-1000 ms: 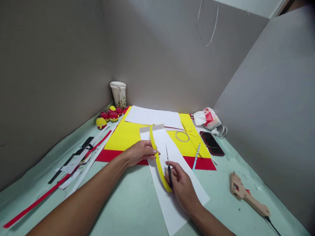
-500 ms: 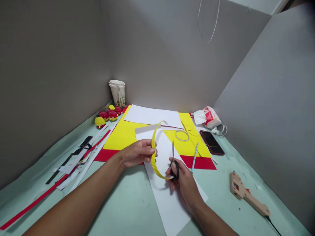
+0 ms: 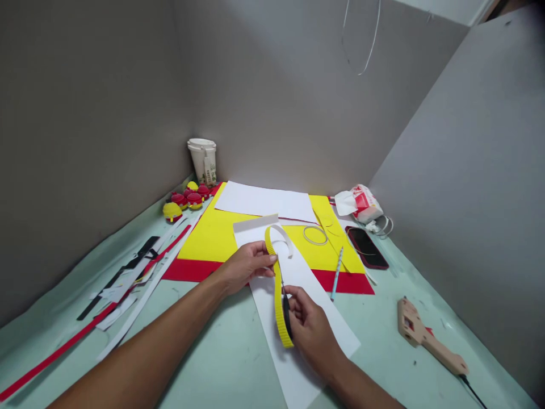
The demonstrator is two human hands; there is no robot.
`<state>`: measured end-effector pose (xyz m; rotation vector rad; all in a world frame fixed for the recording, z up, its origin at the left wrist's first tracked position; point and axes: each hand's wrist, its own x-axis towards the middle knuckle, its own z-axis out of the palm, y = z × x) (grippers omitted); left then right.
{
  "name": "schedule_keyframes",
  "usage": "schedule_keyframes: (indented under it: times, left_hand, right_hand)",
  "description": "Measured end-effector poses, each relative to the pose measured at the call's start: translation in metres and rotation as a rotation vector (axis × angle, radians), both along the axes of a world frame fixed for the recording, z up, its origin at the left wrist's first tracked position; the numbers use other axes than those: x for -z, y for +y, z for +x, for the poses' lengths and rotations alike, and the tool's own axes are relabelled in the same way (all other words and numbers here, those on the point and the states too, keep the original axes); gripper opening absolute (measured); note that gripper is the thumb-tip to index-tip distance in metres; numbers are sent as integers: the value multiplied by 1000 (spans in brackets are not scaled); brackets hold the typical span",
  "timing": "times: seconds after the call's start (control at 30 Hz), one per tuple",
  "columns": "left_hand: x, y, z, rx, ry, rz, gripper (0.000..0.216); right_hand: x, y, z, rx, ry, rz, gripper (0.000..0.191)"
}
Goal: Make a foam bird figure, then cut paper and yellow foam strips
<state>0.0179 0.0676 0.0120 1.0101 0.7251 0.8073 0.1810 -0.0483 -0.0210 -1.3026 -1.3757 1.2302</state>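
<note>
My left hand (image 3: 246,264) pinches a ribbed yellow paper strip (image 3: 278,298) near its upper part, where the strip curls over into a white-backed loop. My right hand (image 3: 310,328) grips small black-handled scissors (image 3: 285,307) and also touches the strip's lower end. The scissor blade lies along the strip, pointing toward my left fingers. Both hands hover over a long white sheet (image 3: 298,295) lying on the pale green table (image 3: 221,363).
Yellow card (image 3: 217,233) on red card (image 3: 349,282) lies behind the hands, with white paper, a ring and a pencil (image 3: 337,272). Paper offcuts (image 3: 128,284) and small red-yellow balls (image 3: 183,201) sit left. A cup, tissue pack, phone (image 3: 366,247) and glue gun (image 3: 426,336) stand around.
The strip went from a raised arch to lying straighter and lower between my hands. My right hand turned the scissors and brought the blade alongside the strip.
</note>
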Motion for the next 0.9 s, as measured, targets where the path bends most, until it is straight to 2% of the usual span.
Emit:
schedule_keyframes:
  times: [0.23, 0.53, 0.9]
  left_hand:
    - [-1, 2, -3, 12, 28, 3, 35]
    - [0, 7, -8, 70, 25, 4, 29]
    - [1, 7, -8, 109, 25, 15, 27]
  right_hand:
    - [-4, 1, -1, 37, -134, 27, 33]
    - [0, 0, 1, 58, -293, 94, 41]
    - [-1, 0, -1, 87, -352, 134, 38]
